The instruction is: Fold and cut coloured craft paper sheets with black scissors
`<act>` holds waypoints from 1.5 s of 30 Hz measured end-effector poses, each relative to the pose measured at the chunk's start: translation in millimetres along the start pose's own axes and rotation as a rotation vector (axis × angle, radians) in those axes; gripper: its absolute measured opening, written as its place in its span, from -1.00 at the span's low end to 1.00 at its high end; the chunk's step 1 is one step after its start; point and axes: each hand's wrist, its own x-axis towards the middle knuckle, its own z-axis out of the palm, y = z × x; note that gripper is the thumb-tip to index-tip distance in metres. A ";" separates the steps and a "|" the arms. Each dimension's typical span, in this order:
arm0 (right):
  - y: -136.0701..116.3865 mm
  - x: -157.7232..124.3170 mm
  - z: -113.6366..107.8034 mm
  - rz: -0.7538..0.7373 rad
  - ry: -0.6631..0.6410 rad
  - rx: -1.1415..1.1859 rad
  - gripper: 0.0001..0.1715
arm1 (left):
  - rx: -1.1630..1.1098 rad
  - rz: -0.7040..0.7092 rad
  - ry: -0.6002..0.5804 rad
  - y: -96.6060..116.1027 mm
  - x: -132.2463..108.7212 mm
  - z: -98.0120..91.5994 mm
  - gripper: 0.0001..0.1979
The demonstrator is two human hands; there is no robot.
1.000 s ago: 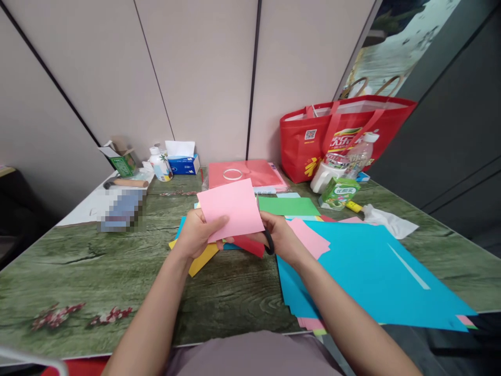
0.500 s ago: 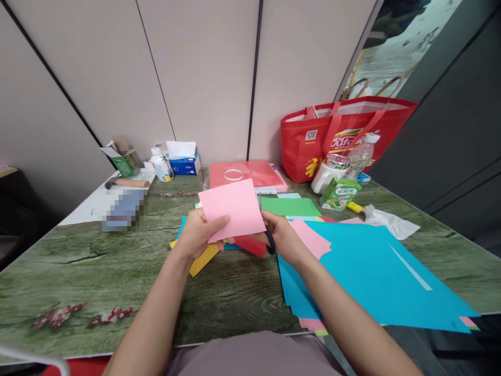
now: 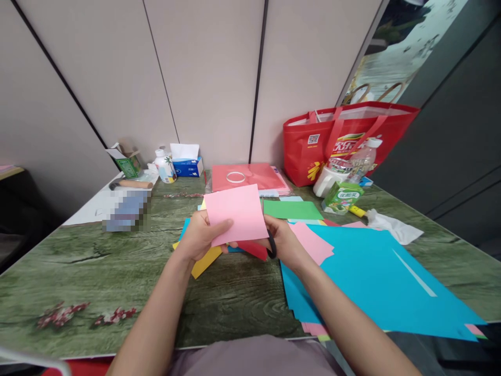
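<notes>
Bench (image 3: 94,271): red bag (image 3: 302,156) at back right corner, QR code (image 3: 313,139) printed on it, characters partly legible. Blue sheets (image 3: 352,277) overhang front edge, right. Pink sheet (image 3: 237,209) is held above bench, mid-width. Left hand (image 3: 198,235): grip closed on it, thumb on top, likely keeping it flat. Right hand (image 3: 284,237): grip curled round black loop (image 3: 273,244), probably scissors handle; fingertips hidden. Green carton (image 3: 341,198), towards right edge: apparently "优酸乳".

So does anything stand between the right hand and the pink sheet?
Only the scissors in the right hand, by the right edge of the pink sheet that the left hand holds; nothing else visible does.
</notes>
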 end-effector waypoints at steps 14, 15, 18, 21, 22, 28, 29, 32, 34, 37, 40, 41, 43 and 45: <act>2.4 1.9 -0.7 0.072 0.100 -0.027 -0.70 | 0.033 0.015 0.005 -1.7 0.6 -1.2 -0.72; 1.8 2.5 -1.3 0.071 0.149 -0.021 -0.70 | 0.034 0.018 -0.003 -1.8 0.4 -1.1 -0.73; -0.7 6.1 -7.3 0.011 0.342 0.050 -0.69 | 0.035 0.010 0.008 -2.4 0.6 0.8 -0.72; -1.5 10.8 -22.3 -0.030 0.385 0.049 -0.65 | 0.047 -0.018 0.039 -5.9 3.8 3.2 -0.72; -0.8 12.1 -29.2 -0.036 0.383 -0.038 -0.65 | 0.061 -0.029 0.049 -7.9 5.6 3.6 -0.73; 14.7 15.5 -64.7 0.210 0.261 -1.192 -0.64 | 0.188 -0.014 0.218 -19.8 15.9 0.3 -0.84; 18.4 15.8 -67.0 0.260 0.220 -1.258 -0.62 | 0.193 -0.023 0.230 -20.4 16.4 -0.2 -0.84; 27.9 17.6 -68.7 0.298 0.160 -1.293 -0.66 | 0.194 -0.056 0.207 -20.3 16.0 -0.5 -0.78; 32.2 19.6 -68.1 0.297 0.148 -1.289 -0.71 | 0.209 -0.060 0.177 -19.7 15.3 0.2 -0.74; 35.0 22.7 -68.1 0.286 0.181 -1.263 -0.75 | 0.236 -0.062 0.161 -19.0 14.8 1.4 -0.71; 33.0 24.4 -70.8 0.247 0.256 -1.193 -0.78 | 0.215 -0.082 0.182 -19.2 15.0 1.2 -0.71; 31.1 24.5 -72.9 0.229 0.279 -1.163 -0.80 | 0.201 -0.091 0.194 -19.6 15.2 0.5 -0.72; 25.6 24.1 -79.4 0.194 0.312 -1.100 -0.86 | 0.176 -0.100 0.225 -20.8 16.1 -1.4 -0.73; 18.6 23.5 -89.5 0.117 0.398 -0.888 -0.87 | 0.159 -0.099 0.245 -22.7 17.5 -2.7 -0.73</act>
